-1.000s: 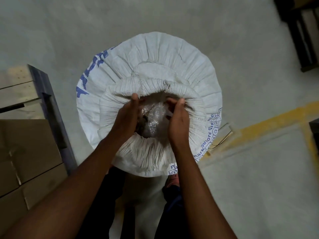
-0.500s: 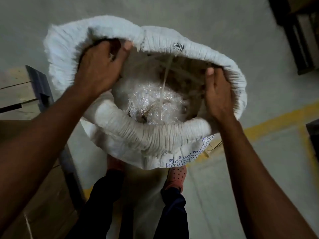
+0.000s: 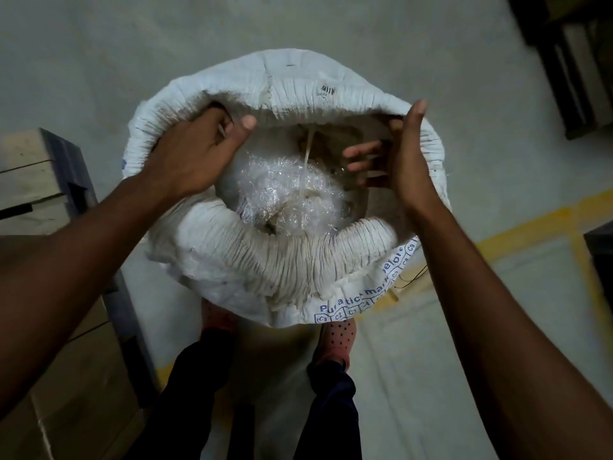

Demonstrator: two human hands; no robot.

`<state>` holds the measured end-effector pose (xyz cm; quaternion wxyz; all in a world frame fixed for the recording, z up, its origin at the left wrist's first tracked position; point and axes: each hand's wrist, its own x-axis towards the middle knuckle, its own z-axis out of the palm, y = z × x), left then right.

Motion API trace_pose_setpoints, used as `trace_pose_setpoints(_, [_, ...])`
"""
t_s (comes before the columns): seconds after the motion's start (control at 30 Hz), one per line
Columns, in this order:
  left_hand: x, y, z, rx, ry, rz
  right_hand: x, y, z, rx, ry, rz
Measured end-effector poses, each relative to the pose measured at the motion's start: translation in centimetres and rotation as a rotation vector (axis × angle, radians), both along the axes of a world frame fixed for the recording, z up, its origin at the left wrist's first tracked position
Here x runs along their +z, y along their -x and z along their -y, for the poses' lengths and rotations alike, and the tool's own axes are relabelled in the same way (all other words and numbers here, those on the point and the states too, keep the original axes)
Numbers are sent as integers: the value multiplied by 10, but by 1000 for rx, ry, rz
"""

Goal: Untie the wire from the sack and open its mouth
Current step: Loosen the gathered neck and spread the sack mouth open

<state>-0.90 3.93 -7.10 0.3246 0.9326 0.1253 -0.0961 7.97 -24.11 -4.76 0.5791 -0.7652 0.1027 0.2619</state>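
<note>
A white woven sack with blue print stands on the floor in front of me, its mouth spread wide and its rim rolled into a thick pleated ring. Inside lies a crinkled clear plastic liner with a pale strip running across it. My left hand grips the rolled rim at the upper left, thumb over the edge. My right hand is at the right rim, thumb up outside, fingers spread inside the mouth. A thin dark wire lies on the floor just right of the sack.
A wooden pallet with a dark frame and cardboard stand at the left. A yellow floor line runs to the right. Dark furniture fills the top right corner. My feet are directly below the sack.
The mouth went from nearly closed around my fingers to pulled wide. My left hand has moved right along the rim, and my right hand's fingers have loosened and spread inside.
</note>
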Motion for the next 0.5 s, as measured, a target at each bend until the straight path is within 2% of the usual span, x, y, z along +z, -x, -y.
trace_pose_setpoints(0.1, [-1,-2,-4,-61,163,24,2,4,0,20,18,18])
trace_pose_setpoints(0.23, [-4,-5,-4,-125,256,118,3,3,0,15,69,128])
trace_pose_setpoints(0.37, [-5,-8,-8,-32,231,234,5,3,-1,91,133,326])
trace_pose_setpoints(0.5, [-3,-1,5,-85,93,177,1,10,0,231,134,383])
